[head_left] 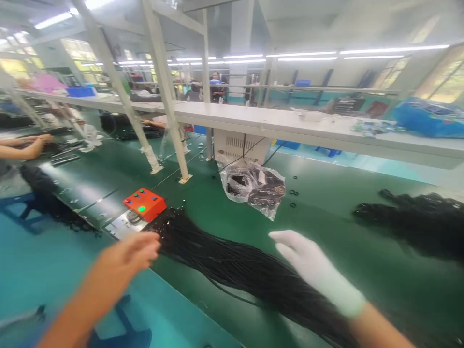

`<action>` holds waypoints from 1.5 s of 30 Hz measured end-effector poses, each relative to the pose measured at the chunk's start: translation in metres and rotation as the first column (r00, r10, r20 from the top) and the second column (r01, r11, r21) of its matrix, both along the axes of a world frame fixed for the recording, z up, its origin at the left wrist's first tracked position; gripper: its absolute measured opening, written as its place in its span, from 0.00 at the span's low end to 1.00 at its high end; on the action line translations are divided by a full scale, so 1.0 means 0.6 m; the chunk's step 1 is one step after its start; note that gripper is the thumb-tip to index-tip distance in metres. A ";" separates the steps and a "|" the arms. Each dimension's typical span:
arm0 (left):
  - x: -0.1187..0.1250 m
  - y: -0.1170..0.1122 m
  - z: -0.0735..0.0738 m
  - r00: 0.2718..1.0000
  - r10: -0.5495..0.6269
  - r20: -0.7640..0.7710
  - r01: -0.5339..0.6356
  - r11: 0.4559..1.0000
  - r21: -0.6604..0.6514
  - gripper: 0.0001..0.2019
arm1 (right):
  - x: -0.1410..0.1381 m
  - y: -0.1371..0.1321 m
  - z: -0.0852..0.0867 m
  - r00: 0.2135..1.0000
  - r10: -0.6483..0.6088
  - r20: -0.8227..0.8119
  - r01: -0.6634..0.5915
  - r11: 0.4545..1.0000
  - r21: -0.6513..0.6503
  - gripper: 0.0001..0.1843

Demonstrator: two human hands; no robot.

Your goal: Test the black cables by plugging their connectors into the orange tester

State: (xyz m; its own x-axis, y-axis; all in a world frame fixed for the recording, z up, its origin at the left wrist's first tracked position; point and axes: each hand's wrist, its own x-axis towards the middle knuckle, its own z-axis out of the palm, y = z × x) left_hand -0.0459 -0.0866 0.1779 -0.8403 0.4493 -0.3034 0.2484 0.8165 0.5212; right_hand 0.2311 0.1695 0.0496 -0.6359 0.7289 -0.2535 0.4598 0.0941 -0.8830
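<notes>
A long bundle of thin black strands, like cables or cords [232,261], lies across the green table, its far end beside an orange control box [147,205]. That box has a lit green button and a metal plate at its side. My left hand [136,251], bare and slightly blurred, is held by the bundle's far end with its fingers curled together; anything in them is hidden. Over the bundle's right side is my right hand [300,251] in a white glove, fingers stretched out and thumb apart, with nothing visible in it.
A clear plastic bag [253,186] with black items lies near the shelf posts. Several small black rings [293,193] are right of it. Another black heap [416,222] sits at the right. A white shelf [232,113] spans above. Co-workers' arms [25,147] are at far left.
</notes>
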 end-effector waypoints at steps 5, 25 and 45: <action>0.038 0.022 -0.197 0.894 0.349 0.281 -0.283 0.926 -0.252 0.13 | -0.137 -0.029 -0.112 0.901 0.377 0.216 -0.400 0.913 0.075 0.16; 0.007 0.144 -0.304 0.802 -0.576 -0.162 0.461 0.768 -0.445 0.26 | -0.167 0.020 -0.189 0.932 0.291 0.218 -0.304 0.952 0.029 0.14; 0.360 0.423 -0.399 0.284 -0.958 0.036 0.915 0.260 -0.307 0.13 | 0.409 0.117 -0.212 0.721 -0.182 0.668 0.002 0.965 0.261 0.10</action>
State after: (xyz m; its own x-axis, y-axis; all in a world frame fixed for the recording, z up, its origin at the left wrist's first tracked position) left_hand 0.1702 0.1673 -0.0616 0.0860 0.8853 -0.4570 0.9666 0.0370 0.2537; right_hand 0.4766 0.2395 -0.0777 -0.2814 0.8670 -0.4113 0.9436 0.1720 -0.2830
